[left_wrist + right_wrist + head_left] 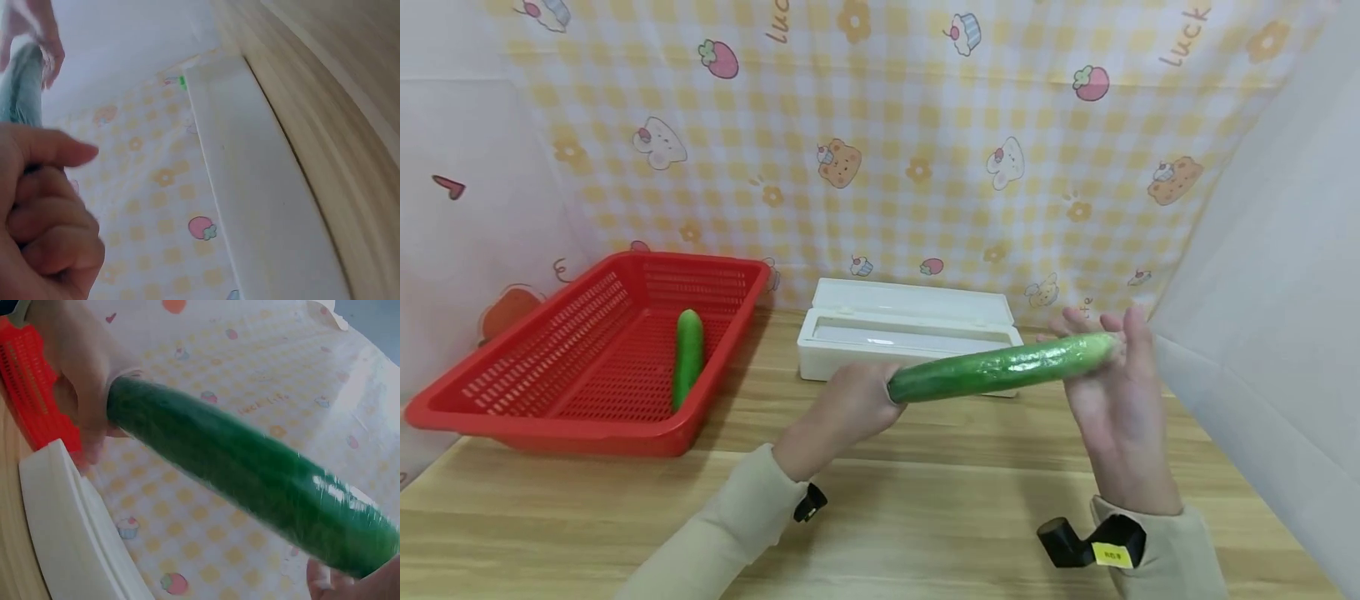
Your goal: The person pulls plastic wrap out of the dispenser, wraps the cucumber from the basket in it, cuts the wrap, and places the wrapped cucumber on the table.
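A long green cucumber (1000, 371), glossy as if in clear film, is held in the air at a slight tilt, its pale end higher and to the right. My left hand (853, 404) grips its dark end; in the left wrist view the fingers of that hand (53, 219) are curled. My right hand (1116, 417) is at the pale end, palm up and fingers spread, touching it. In the right wrist view the cucumber (250, 469) crosses the frame, with the left hand (87, 375) around its far end.
Behind the cucumber stands a long white box (827, 358) with its lid raised. At the left a red plastic basket (583, 429) holds another cucumber (688, 358). A checked cloth (917, 108) hangs behind the wooden table (925, 517), and a white panel (1262, 250) stands at the right.
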Motion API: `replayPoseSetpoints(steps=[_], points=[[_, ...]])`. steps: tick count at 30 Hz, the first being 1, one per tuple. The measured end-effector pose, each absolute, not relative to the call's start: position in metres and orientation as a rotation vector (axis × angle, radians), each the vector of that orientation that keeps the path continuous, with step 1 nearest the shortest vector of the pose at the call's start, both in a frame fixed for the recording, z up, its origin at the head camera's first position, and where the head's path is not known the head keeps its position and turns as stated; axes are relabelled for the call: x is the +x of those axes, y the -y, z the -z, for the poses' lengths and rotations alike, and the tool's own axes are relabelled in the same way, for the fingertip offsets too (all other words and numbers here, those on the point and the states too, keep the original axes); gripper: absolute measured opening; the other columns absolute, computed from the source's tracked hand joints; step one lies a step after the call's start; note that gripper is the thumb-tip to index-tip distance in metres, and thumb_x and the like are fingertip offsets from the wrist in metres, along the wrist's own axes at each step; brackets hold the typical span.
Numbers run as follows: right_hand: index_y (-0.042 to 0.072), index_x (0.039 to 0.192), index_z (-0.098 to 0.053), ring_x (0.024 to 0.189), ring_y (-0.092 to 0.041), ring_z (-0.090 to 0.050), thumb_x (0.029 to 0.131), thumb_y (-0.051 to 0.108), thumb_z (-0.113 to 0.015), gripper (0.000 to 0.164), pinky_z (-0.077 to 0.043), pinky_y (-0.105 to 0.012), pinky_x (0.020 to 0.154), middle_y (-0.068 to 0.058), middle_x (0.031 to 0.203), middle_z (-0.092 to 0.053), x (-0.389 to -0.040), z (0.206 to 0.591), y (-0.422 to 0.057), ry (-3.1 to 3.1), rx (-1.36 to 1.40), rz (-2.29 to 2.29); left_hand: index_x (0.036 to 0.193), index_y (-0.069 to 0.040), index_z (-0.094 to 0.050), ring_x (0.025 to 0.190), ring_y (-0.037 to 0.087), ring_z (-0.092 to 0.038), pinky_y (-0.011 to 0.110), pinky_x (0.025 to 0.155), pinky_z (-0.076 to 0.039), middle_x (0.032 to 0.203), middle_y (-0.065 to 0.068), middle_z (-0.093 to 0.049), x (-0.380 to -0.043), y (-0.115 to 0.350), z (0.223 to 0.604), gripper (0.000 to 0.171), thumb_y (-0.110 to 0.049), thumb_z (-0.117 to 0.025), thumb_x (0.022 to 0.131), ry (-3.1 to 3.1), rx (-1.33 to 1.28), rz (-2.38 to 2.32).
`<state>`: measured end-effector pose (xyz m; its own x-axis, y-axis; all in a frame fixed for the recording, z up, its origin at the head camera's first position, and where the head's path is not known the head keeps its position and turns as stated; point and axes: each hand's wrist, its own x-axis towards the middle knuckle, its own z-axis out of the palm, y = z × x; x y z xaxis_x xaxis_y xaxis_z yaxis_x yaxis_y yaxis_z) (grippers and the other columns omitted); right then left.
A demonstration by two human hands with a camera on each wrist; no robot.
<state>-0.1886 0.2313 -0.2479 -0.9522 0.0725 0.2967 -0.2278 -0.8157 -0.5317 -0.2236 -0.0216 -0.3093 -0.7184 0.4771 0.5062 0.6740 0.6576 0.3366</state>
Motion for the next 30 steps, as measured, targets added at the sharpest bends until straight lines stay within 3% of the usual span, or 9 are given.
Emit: replayPoseSetpoints(steps=[2, 4, 7, 10, 17, 22, 28, 30], points=[[0.010, 0.092, -0.048, 0.110, -0.028, -0.048, 0.095, 0.026, -0.052, 0.016, -0.047, -0.045, 0.091, -0.012, 0.113, -0.048, -0.191, 0.250, -0.232, 0.878, 0.329, -2.846, 0.061, -0.017, -0.039, 0.048, 0.002, -0.033, 0.018, 0.049, -0.032, 0.054, -0.010, -0.031, -0.222, 0.021, 0.310, 0.032, -0.001, -0.062, 0.078, 2.438, -0.862, 0.608], [0.009, 0.083, -0.049, 0.093, -0.026, -0.054, 0.094, 0.023, -0.055, 0.019, -0.049, -0.043, 0.085, -0.010, 0.098, -0.054, -0.192, 0.252, -0.232, 0.764, 0.266, -2.905, 0.062, -0.017, -0.040, 0.048, 0.003, -0.033, 0.019, 0.048, -0.033, 0.055, -0.009, -0.032, -0.220, 0.019, 0.310, 0.032, -0.002, -0.063, 0.077, 2.397, -0.843, 0.539], [0.006, 0.066, -0.046, 0.062, -0.024, -0.052, 0.093, 0.023, -0.056, 0.034, -0.048, -0.035, 0.069, -0.008, 0.062, -0.053, -0.193, 0.255, -0.230, 0.554, 0.210, -2.951, 0.062, -0.017, -0.041, 0.048, 0.003, -0.034, 0.018, 0.049, -0.035, 0.055, -0.009, -0.034, -0.218, 0.017, 0.311, 0.031, -0.002, -0.063, 0.077, 2.365, -0.865, 0.503], [0.006, 0.052, -0.039, 0.047, -0.023, -0.044, 0.093, 0.027, -0.055, 0.049, -0.041, -0.033, 0.055, -0.008, 0.046, -0.044, -0.192, 0.256, -0.230, 0.421, 0.209, -2.957, 0.062, -0.016, -0.041, 0.048, 0.003, -0.033, 0.017, 0.049, -0.034, 0.055, -0.009, -0.033, -0.217, 0.016, 0.311, 0.030, -0.001, -0.063, 0.077, 2.374, -0.912, 0.523], [0.007, 0.046, -0.031, 0.039, -0.021, -0.038, 0.100, 0.029, -0.038, 0.059, -0.039, -0.033, 0.046, -0.007, 0.039, -0.037, -0.187, 0.253, -0.226, 0.484, 0.539, -2.833, 0.058, -0.019, -0.036, 0.048, 0.002, -0.029, 0.016, 0.048, -0.028, 0.053, -0.011, -0.029, -0.220, 0.015, 0.313, 0.035, -0.001, -0.062, 0.073, 2.620, -1.018, 0.758], [0.009, 0.049, -0.025, 0.038, -0.021, -0.035, 0.102, 0.026, -0.024, 0.056, -0.033, -0.032, 0.044, -0.005, 0.040, -0.031, -0.183, 0.248, -0.223, 0.528, 0.962, -2.703, 0.055, -0.019, -0.035, 0.044, 0.002, -0.033, 0.017, 0.045, -0.030, 0.049, -0.010, -0.034, -0.220, 0.014, 0.312, 0.037, 0.000, -0.061, 0.074, 2.805, -1.125, 1.024], [0.009, 0.049, -0.024, 0.041, -0.020, -0.034, 0.099, 0.022, -0.017, 0.052, -0.032, -0.032, 0.047, -0.002, 0.041, -0.027, -0.181, 0.245, -0.221, 0.599, 1.615, -2.470, 0.053, -0.018, -0.035, 0.044, 0.005, -0.031, 0.018, 0.043, -0.028, 0.049, -0.009, -0.033, -0.218, 0.014, 0.313, 0.038, 0.001, -0.063, 0.071, 2.997, -1.258, 1.196], [0.008, 0.050, -0.026, 0.043, -0.021, -0.036, 0.099, 0.022, -0.016, 0.052, -0.035, -0.034, 0.050, -0.003, 0.042, -0.030, -0.179, 0.245, -0.223, 0.640, 1.642, -2.451, 0.054, -0.018, -0.036, 0.045, 0.005, -0.031, 0.018, 0.043, -0.029, 0.050, -0.009, -0.034, -0.217, 0.014, 0.312, 0.037, 0.002, -0.062, 0.071, 3.009, -1.240, 1.187]])
